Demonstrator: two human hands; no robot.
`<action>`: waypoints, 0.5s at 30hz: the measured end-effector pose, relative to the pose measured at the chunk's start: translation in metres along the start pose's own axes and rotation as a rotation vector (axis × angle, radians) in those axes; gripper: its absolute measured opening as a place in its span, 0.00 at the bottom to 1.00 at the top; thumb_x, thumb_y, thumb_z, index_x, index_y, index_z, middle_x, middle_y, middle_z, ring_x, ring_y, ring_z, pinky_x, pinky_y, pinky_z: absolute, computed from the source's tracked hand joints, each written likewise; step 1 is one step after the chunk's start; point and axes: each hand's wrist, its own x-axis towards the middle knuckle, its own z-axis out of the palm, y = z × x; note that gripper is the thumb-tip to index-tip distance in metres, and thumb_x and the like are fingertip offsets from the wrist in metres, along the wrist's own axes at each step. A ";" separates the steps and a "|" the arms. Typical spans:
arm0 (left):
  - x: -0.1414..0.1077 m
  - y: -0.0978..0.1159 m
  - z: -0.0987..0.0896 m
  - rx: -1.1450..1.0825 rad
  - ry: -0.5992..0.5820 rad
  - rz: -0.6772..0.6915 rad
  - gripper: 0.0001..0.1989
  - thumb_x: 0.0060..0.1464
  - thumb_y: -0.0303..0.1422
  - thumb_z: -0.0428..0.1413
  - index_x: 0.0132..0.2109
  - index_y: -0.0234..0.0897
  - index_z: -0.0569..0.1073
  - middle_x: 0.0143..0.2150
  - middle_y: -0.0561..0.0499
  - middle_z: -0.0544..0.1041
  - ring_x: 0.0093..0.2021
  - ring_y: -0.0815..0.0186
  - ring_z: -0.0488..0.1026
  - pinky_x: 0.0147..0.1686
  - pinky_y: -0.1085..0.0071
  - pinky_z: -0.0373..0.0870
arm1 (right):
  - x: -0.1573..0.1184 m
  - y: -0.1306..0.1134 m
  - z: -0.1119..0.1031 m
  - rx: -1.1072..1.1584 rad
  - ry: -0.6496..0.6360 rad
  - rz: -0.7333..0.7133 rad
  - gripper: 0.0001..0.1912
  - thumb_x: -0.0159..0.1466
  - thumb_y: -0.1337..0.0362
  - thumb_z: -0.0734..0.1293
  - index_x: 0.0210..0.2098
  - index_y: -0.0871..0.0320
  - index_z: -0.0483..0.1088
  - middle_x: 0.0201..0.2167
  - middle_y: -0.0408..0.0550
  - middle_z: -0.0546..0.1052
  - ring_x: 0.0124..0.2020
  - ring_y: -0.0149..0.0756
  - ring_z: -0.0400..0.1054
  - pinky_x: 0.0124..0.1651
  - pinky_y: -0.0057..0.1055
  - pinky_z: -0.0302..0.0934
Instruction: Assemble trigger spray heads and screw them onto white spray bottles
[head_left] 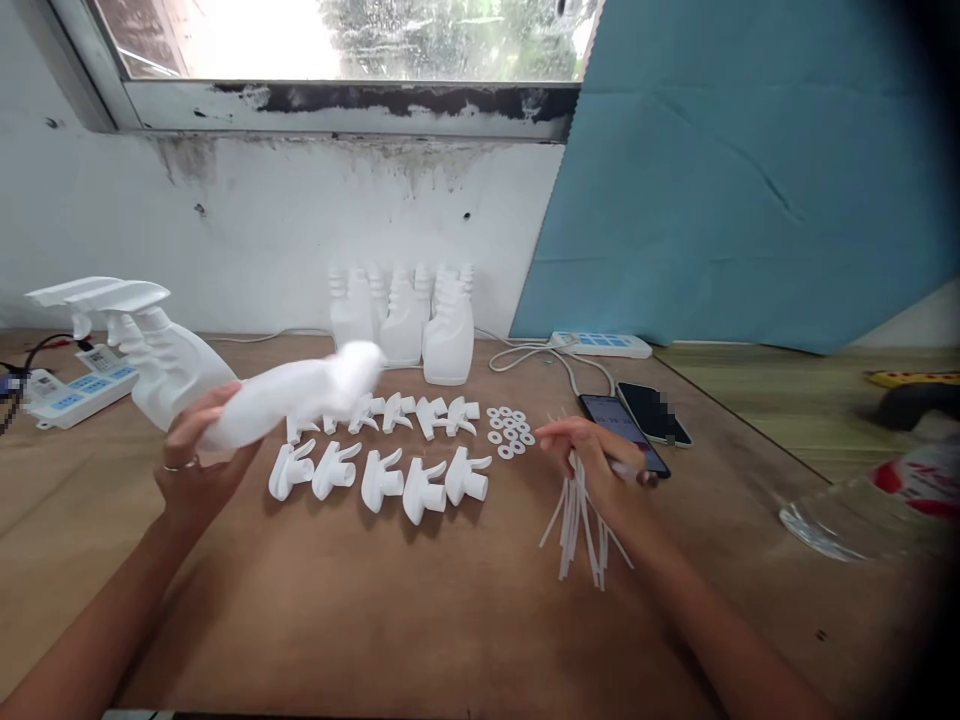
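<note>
My left hand (pixel 199 460) is wrapped round the base of a white bottle (pixel 281 395), tilted with its blurred neck toward the right. My right hand (pixel 592 455) is over a bundle of thin white tubes (pixel 577 530), its fingers bent near the small white rings (pixel 511 432); what its fingertips hold, if anything, is too small to make out. Between the hands, white trigger spray heads (pixel 382 480) lie in two rows, partly hidden behind the held bottle. Several white bottles without heads (pixel 448 330) stand upright at the wall.
White bottles with spray heads (pixel 180 365) stand at the left beside a power strip (pixel 90 395). At the right are two phones (pixel 652 412), cables, another power strip (pixel 600 345) and a clear bottle with a red label (pixel 870 510).
</note>
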 end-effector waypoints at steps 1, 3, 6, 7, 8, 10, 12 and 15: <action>0.008 0.014 0.001 0.025 -0.009 0.226 0.27 0.43 0.30 0.65 0.47 0.41 0.59 0.54 0.44 0.74 0.55 0.56 0.72 0.53 0.55 0.69 | 0.001 -0.007 0.003 0.097 -0.036 0.108 0.21 0.69 0.50 0.57 0.36 0.56 0.75 0.23 0.44 0.72 0.16 0.27 0.55 0.21 0.29 0.51; 0.024 0.041 0.003 0.093 -0.002 0.554 0.23 0.45 0.25 0.63 0.46 0.41 0.62 0.55 0.45 0.75 0.57 0.54 0.71 0.54 0.53 0.69 | 0.002 -0.021 0.009 0.297 -0.156 0.284 0.24 0.67 0.45 0.58 0.39 0.58 0.74 0.23 0.44 0.73 0.13 0.23 0.46 0.18 0.27 0.42; 0.037 0.076 0.008 0.156 0.013 0.768 0.17 0.48 0.23 0.60 0.42 0.41 0.63 0.58 0.47 0.73 0.60 0.53 0.69 0.54 0.52 0.68 | 0.000 -0.040 0.021 0.498 -0.365 0.463 0.30 0.61 0.38 0.60 0.40 0.60 0.72 0.25 0.47 0.75 0.12 0.20 0.41 0.16 0.26 0.43; 0.038 0.084 0.011 0.165 0.023 0.795 0.17 0.48 0.22 0.60 0.41 0.42 0.63 0.58 0.49 0.73 0.60 0.54 0.68 0.54 0.53 0.68 | -0.002 -0.045 0.026 0.531 -0.410 0.507 0.31 0.59 0.36 0.61 0.39 0.60 0.72 0.25 0.47 0.75 0.12 0.20 0.41 0.15 0.26 0.45; 0.038 0.091 0.013 0.168 0.033 0.802 0.18 0.48 0.22 0.60 0.41 0.44 0.63 0.58 0.52 0.73 0.60 0.56 0.68 0.54 0.55 0.68 | -0.004 -0.049 0.030 0.546 -0.428 0.541 0.31 0.57 0.36 0.64 0.37 0.60 0.72 0.25 0.47 0.75 0.12 0.20 0.43 0.15 0.25 0.47; 0.036 0.098 0.017 0.133 0.027 0.758 0.18 0.49 0.22 0.59 0.40 0.46 0.63 0.56 0.57 0.74 0.59 0.60 0.70 0.54 0.57 0.67 | -0.008 -0.055 0.036 0.526 -0.398 0.577 0.26 0.55 0.40 0.68 0.34 0.60 0.72 0.25 0.47 0.77 0.14 0.24 0.55 0.17 0.25 0.53; 0.035 0.100 0.018 0.030 -0.071 0.648 0.15 0.50 0.23 0.59 0.39 0.47 0.64 0.54 0.60 0.76 0.56 0.61 0.73 0.52 0.57 0.68 | -0.011 -0.055 0.040 0.455 -0.322 0.533 0.21 0.58 0.46 0.69 0.32 0.60 0.73 0.27 0.48 0.78 0.22 0.32 0.68 0.21 0.25 0.58; 0.040 0.097 0.015 -0.165 -0.332 0.421 0.10 0.52 0.28 0.59 0.39 0.48 0.69 0.51 0.57 0.78 0.54 0.56 0.74 0.53 0.51 0.67 | -0.011 -0.049 0.036 0.200 -0.219 0.248 0.15 0.62 0.52 0.67 0.33 0.59 0.73 0.26 0.47 0.79 0.26 0.36 0.73 0.23 0.26 0.60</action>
